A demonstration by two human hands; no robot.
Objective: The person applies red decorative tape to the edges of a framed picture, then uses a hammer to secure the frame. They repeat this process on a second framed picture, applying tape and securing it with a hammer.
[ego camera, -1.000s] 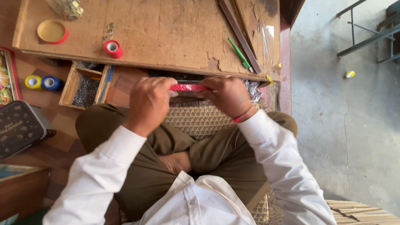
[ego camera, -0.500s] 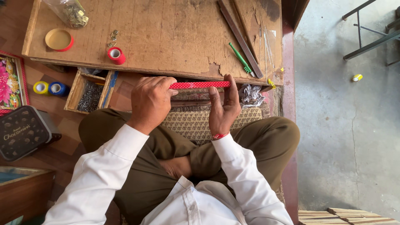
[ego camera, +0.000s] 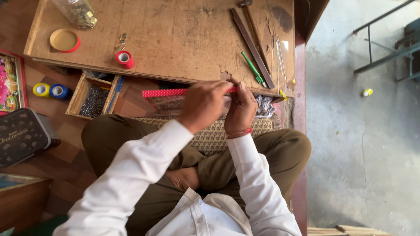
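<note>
Hands first: I'm watching the left hand (ego camera: 203, 105) and right hand (ego camera: 240, 109) both closing a tight grip on a long red strip with white dots (ego camera: 164, 92), holding it level just over the near edge of the wooden bench (ego camera: 175, 39). The strip is sticking out to the left past the left hand's knuckles, and the right thumb is pressing on its other end.

Stuff lying around: a red tape roll (ego camera: 124, 59) is sitting on the bench near the front edge, and a round yellow lid with a red rim (ego camera: 64, 40) is lying further left beside a clear jar (ego camera: 78, 13). Yellow tape roll (ego camera: 41, 89) and blue tape roll (ego camera: 59, 91) are sitting touching on the floor. A dark rectangular tin with pale lettering (ego camera: 22, 135) is lying below them, and a flowery pink box (ego camera: 8, 83) is poking in at the left edge. Green pen (ego camera: 253, 67) is lying beside a long dark ruler (ego camera: 251, 41).
</note>
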